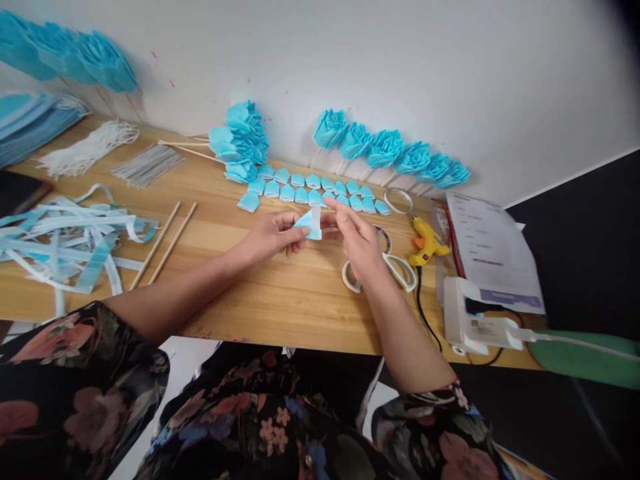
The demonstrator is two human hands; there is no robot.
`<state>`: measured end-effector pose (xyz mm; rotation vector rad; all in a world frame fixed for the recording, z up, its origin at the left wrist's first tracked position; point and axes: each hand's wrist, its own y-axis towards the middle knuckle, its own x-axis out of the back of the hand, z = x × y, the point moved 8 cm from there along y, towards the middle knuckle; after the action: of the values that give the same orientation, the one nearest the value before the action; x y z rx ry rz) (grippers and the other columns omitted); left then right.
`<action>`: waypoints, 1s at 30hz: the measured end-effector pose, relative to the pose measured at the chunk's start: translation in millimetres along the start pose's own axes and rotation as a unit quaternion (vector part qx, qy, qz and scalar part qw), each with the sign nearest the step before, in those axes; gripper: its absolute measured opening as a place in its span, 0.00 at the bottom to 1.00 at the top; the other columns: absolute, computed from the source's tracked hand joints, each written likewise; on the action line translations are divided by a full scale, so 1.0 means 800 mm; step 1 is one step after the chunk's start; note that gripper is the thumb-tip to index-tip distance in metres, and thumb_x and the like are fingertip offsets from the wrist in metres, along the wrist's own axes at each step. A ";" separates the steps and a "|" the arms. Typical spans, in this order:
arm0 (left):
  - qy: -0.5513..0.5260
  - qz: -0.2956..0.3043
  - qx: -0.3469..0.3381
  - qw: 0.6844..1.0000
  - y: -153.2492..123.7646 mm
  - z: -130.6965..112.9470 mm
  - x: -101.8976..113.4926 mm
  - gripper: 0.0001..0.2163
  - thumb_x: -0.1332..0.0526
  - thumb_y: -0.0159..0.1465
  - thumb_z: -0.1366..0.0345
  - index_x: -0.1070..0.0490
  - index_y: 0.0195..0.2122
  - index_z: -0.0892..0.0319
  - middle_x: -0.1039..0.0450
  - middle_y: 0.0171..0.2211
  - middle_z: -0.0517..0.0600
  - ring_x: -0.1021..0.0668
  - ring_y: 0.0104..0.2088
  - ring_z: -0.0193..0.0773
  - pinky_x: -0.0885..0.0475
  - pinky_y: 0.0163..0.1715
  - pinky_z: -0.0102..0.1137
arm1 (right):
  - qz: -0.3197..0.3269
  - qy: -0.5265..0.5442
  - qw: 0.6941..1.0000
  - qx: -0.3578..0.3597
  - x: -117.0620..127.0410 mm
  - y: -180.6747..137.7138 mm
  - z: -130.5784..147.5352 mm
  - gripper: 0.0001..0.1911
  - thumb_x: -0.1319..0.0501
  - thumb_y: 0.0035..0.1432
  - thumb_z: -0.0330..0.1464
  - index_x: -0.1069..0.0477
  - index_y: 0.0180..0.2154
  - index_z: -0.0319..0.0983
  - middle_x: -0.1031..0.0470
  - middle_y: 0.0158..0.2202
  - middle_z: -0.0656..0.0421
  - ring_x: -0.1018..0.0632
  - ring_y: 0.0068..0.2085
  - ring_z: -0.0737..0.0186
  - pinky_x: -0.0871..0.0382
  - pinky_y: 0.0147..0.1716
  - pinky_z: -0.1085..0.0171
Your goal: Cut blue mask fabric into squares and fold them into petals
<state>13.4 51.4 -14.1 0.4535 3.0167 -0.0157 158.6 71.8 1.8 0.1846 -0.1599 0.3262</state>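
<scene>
A small folded piece of light-blue mask fabric (312, 224) with a white edge is pinched between the thumb and fingers of my left hand (277, 233). Just to its right is my right hand (361, 241), its fingers stretched towards the white edge and apart from the thumb. Whether those fingertips touch the fabric I cannot tell. Behind both hands, rows of blue fabric petals (301, 195) lie on the wooden table (280, 300). Scissors with white handles (406, 273) lie partly hidden under my right hand, near a roll of tape (384, 238).
Blue fabric flowers on sticks (385, 148) lean along the wall, with a pile of more flowers (245, 143). To the right are a yellow glue gun (427, 241), a white power strip (457, 313) and a printed sheet (493, 247). Fabric strips (65, 243) and two sticks (173, 243) lie left.
</scene>
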 end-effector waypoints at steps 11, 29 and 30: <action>0.039 0.026 0.022 0.999 -0.001 0.005 -0.010 0.12 0.33 0.59 0.62 0.33 0.27 0.61 0.30 0.20 0.44 0.29 0.20 0.25 0.32 0.21 0.21 | -0.010 -0.003 0.999 -0.032 -0.013 -0.002 -0.006 0.15 0.30 0.51 0.42 0.30 0.25 0.39 0.35 0.23 0.66 0.35 0.27 0.70 0.39 0.28 0.67; -0.027 0.037 0.039 0.998 -0.001 0.011 -0.011 0.11 0.33 0.60 0.62 0.32 0.26 0.61 0.28 0.21 0.45 0.29 0.20 0.26 0.33 0.21 0.22 | -0.019 -0.281 0.931 0.233 -0.016 -0.016 0.050 0.10 0.41 0.65 0.32 0.20 0.40 0.47 0.18 0.38 0.59 0.21 0.40 0.58 0.28 0.43 0.55; -0.029 0.036 0.041 0.998 -0.001 0.011 -0.010 0.11 0.33 0.60 0.61 0.32 0.26 0.61 0.28 0.21 0.45 0.29 0.20 0.26 0.34 0.21 0.22 | -0.013 -0.288 0.928 0.236 -0.017 -0.016 0.050 0.11 0.41 0.65 0.32 0.20 0.41 0.48 0.18 0.39 0.58 0.21 0.41 0.58 0.28 0.43 0.55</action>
<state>21.9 48.3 -22.5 0.5583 2.9491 -0.1450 145.0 47.9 35.9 0.7617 -0.6633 0.2723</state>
